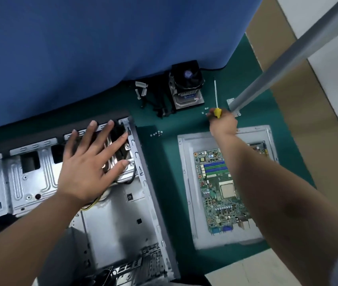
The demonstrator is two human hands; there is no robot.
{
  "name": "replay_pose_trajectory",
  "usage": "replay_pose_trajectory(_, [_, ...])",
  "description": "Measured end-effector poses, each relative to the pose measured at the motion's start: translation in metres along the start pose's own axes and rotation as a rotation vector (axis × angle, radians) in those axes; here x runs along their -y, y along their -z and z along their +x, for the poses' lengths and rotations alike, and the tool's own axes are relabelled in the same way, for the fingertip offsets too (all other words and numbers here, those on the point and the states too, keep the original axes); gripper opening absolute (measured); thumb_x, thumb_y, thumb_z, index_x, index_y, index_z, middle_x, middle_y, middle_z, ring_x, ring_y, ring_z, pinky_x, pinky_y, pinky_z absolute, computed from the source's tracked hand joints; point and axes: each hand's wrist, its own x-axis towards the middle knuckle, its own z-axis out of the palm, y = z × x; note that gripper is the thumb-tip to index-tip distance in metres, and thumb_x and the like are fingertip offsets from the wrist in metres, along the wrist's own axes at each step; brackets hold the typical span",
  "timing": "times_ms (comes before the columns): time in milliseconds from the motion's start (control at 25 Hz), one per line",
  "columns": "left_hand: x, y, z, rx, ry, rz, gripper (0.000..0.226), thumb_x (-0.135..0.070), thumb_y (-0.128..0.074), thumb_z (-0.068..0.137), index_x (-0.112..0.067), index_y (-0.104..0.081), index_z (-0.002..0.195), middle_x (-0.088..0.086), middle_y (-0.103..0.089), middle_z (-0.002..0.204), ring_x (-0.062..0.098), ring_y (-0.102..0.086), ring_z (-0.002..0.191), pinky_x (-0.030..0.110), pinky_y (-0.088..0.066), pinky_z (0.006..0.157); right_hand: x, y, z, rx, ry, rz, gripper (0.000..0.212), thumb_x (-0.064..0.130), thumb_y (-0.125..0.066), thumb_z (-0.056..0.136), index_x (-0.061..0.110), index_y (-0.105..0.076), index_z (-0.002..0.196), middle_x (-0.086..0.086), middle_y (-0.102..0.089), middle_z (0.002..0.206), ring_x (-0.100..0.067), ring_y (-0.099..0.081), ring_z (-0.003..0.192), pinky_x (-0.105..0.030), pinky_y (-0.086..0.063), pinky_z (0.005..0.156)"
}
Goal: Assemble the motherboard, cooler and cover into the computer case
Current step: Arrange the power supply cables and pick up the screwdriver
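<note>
Green tabletop (164, 182): left hand (89, 162) spread flat over open computer case (122, 213); right hand (223, 123) gripping screwdriver (217, 104) (yellow handle) beyond motherboard (219, 193).

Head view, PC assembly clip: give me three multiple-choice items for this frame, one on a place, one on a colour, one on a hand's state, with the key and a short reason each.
1. Where does the motherboard lie?
A. inside the computer case
B. on the grey cover panel
C. on top of the CPU cooler

2. What colour is the screwdriver handle?
A. yellow
B. red
C. white

3. What is the left hand doing?
A. gripping a cable
B. holding a screw
C. spread open over the case

Key:
1 B: the board rests on the cover panel, to the right of the computer case, while the CPU cooler stands apart at the back of the green mat.
2 A: the screwdriver held by the right hand shows a yellow handle.
3 C: the left hand has straight, splayed fingers and holds nothing.
</note>
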Motion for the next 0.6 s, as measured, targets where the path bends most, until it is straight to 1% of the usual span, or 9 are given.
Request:
replay_pose_trajectory(40, [0.001,0.000,0.000,-0.005,-0.001,0.000,0.062,-0.071,-0.025,0.100,-0.051,-0.021,0.158,-0.014,-0.011,0.171,0.018,-0.001,0.159,0.055,-0.004,0.125,-0.004,-0.007,0.001,-0.025,0.017,-0.020,0.019,0.032,-0.066,0.097,0.027,-0.075,0.113,-0.007,-0.074,0.107,-0.029,-0.065,0.095,-0.027,-0.048,0.079])
replay_pose_trajectory(120, [0.001,0.000,-0.001,-0.026,-0.011,-0.006,0.061,-0.070,-0.026,0.101,-0.050,-0.023,0.158,-0.014,-0.011,0.171,0.019,-0.003,0.159,0.055,-0.005,0.125,-0.011,-0.015,-0.001,-0.069,0.055,-0.058,0.020,0.033,-0.066,0.097,0.023,-0.075,0.112,-0.011,-0.073,0.108,-0.033,-0.067,0.099,-0.035,-0.054,0.083])
replay_pose_trajectory(160, [0.001,0.000,-0.001,-0.039,-0.016,-0.011,0.061,-0.069,-0.027,0.101,-0.049,-0.025,0.158,-0.013,-0.013,0.171,0.020,-0.004,0.159,0.055,-0.006,0.125,-0.012,-0.017,-0.002,-0.082,0.070,-0.085,0.020,0.033,-0.065,0.098,0.022,-0.074,0.111,-0.013,-0.072,0.108,-0.035,-0.067,0.099,-0.037,-0.054,0.083])
replay_pose_trajectory(240, [0.002,-0.001,-0.002,-0.064,-0.023,-0.016,0.060,-0.067,-0.030,0.101,-0.046,-0.029,0.158,-0.011,-0.016,0.170,0.021,-0.007,0.159,0.057,-0.009,0.124,-0.012,-0.020,-0.001,-0.089,0.086,-0.145,0.020,0.035,-0.063,0.099,0.020,-0.072,0.108,-0.015,-0.069,0.107,-0.036,-0.067,0.097,-0.037,-0.053,0.080])
replay_pose_trajectory(320, [0.002,-0.002,-0.001,-0.077,-0.036,-0.020,0.059,-0.066,-0.032,0.102,-0.046,-0.030,0.158,-0.011,-0.017,0.170,0.022,-0.008,0.159,0.058,-0.011,0.124,-0.010,-0.020,-0.001,-0.091,0.083,-0.176,0.019,0.033,-0.060,0.100,0.019,-0.071,0.105,-0.014,-0.068,0.106,-0.035,-0.066,0.095,-0.035,-0.052,0.077])
replay_pose_trajectory(440, [0.004,-0.004,-0.001,-0.081,-0.047,-0.013,0.060,-0.066,-0.032,0.102,-0.048,-0.025,0.158,-0.012,-0.014,0.171,0.022,-0.007,0.159,0.059,-0.011,0.123,-0.009,-0.014,-0.007,-0.066,0.114,-0.162,0.016,0.025,-0.057,0.100,0.017,-0.070,0.103,-0.014,-0.068,0.106,-0.035,-0.065,0.096,-0.039,-0.056,0.082])
replay_pose_trajectory(480, [0.004,-0.005,-0.001,-0.083,-0.049,-0.015,0.060,-0.066,-0.031,0.102,-0.049,-0.024,0.158,-0.012,-0.013,0.171,0.021,-0.007,0.159,0.059,-0.011,0.123,-0.008,-0.011,-0.012,-0.056,0.125,-0.128,0.015,0.023,-0.056,0.100,0.017,-0.069,0.101,-0.012,-0.068,0.103,-0.034,-0.065,0.095,-0.039,-0.055,0.081])
replay_pose_trajectory(520, [0.004,-0.006,-0.001,-0.088,-0.049,-0.018,0.059,-0.067,-0.030,0.102,-0.049,-0.024,0.158,-0.012,-0.014,0.171,0.021,-0.007,0.159,0.058,-0.010,0.123,-0.006,-0.008,-0.017,-0.048,0.131,-0.090,0.014,0.024,-0.055,0.100,0.019,-0.067,0.097,-0.008,-0.068,0.095,-0.032,-0.065,0.090,-0.037,-0.053,0.077])
replay_pose_trajectory(600, [0.005,-0.005,-0.001,-0.095,-0.048,-0.024,0.059,-0.067,-0.030,0.102,-0.049,-0.025,0.158,-0.012,-0.015,0.171,0.021,-0.007,0.159,0.058,-0.010,0.123,-0.003,-0.001,-0.035,-0.034,0.126,-0.014,0.010,0.026,-0.055,0.099,0.021,-0.061,0.092,0.003,-0.064,0.079,-0.022,-0.062,0.076,-0.030,-0.045,0.069])
